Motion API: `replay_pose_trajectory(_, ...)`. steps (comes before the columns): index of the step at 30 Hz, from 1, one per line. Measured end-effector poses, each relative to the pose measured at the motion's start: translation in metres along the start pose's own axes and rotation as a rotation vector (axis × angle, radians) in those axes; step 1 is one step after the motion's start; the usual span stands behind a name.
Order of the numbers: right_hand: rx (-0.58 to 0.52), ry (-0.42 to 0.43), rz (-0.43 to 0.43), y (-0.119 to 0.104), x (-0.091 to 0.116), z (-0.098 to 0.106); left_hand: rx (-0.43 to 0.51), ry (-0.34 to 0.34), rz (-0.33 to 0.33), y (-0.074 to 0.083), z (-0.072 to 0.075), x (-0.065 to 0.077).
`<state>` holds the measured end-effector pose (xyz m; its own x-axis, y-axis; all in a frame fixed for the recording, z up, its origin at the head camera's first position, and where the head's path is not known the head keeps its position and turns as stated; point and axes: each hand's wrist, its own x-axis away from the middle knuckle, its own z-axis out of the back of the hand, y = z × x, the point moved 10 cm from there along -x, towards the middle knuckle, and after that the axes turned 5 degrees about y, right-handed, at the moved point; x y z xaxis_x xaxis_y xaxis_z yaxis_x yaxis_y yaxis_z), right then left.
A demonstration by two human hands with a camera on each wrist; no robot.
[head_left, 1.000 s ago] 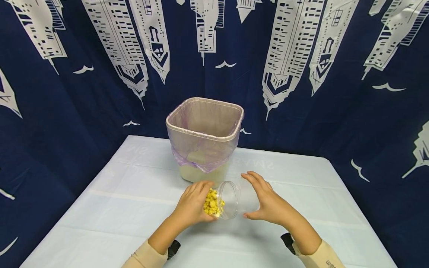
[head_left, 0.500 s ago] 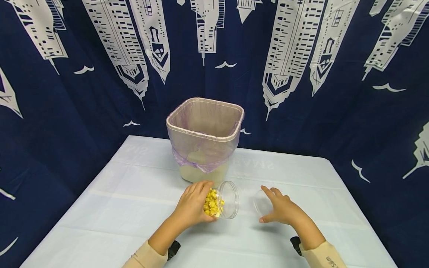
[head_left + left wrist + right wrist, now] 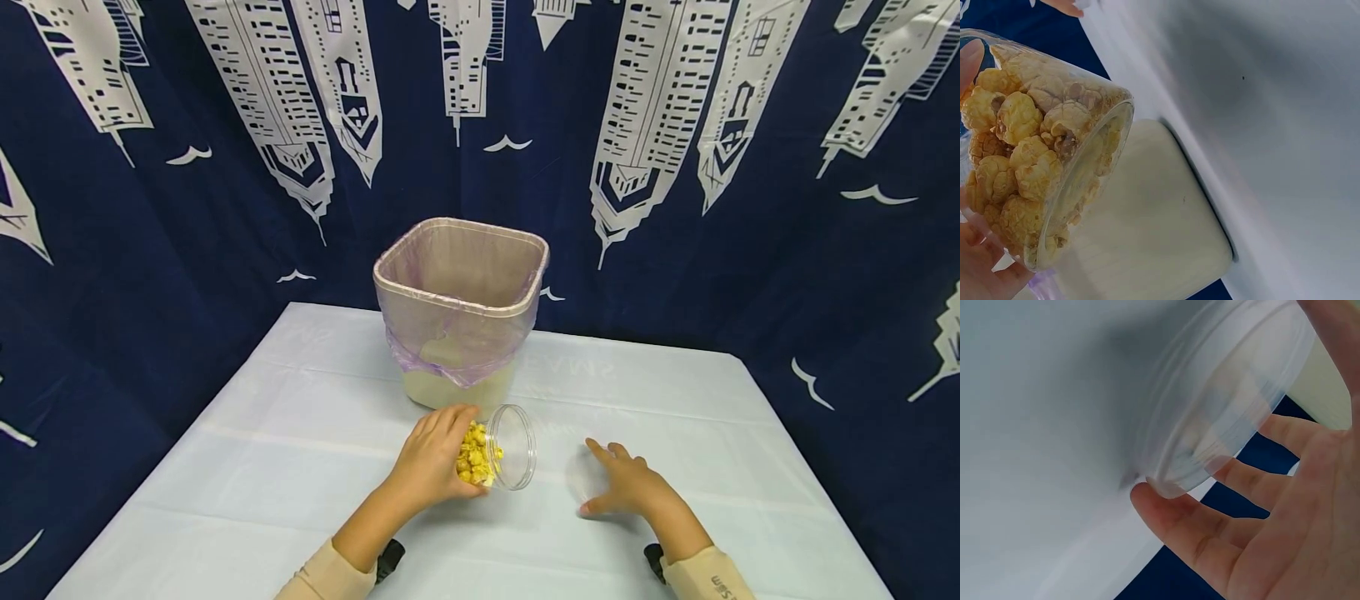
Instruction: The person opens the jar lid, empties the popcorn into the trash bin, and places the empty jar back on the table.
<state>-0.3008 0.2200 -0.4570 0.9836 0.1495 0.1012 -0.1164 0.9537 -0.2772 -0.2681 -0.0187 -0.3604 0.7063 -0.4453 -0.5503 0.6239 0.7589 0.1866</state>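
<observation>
My left hand point(image 3: 435, 458) grips a clear plastic jar point(image 3: 516, 447) on its side above the table, its open mouth facing right. Yellow popcorn point(image 3: 474, 457) fills the part of the jar near my palm; in the left wrist view the popcorn pieces point(image 3: 1019, 119) press against the wall and base. To the right, my right hand point(image 3: 628, 485) holds a clear round lid point(image 3: 1229, 400) by its edge, between thumb and fingers. The lid is apart from the jar and hard to make out in the head view.
Behind the jar stands a beige bin point(image 3: 459, 392) lined with a thin purple bag point(image 3: 450, 333). A white cloth covers the table point(image 3: 247, 467). A dark blue curtain point(image 3: 450, 183) with white building prints hangs at the back.
My right hand has moved right, away from the jar's mouth, taking the lid with it, and then a little lower. The left hand and jar have stayed in place.
</observation>
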Motion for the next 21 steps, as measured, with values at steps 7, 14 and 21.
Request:
replay_pose_trajectory(7, 0.013, 0.025, 0.022, 0.000, 0.000, -0.005, 0.002, 0.002, 0.000, 0.000, 0.000, 0.001)
replay_pose_trajectory(14, 0.022, 0.015, 0.010, 0.003, 0.000, -0.007, -0.006, 0.016, -0.006, 0.001, 0.000, 0.001)
replay_pose_trajectory(21, -0.009, 0.069, 0.106, -0.012, -0.001, 0.016, 0.003, 0.020, -0.008, 0.001, -0.001, 0.002)
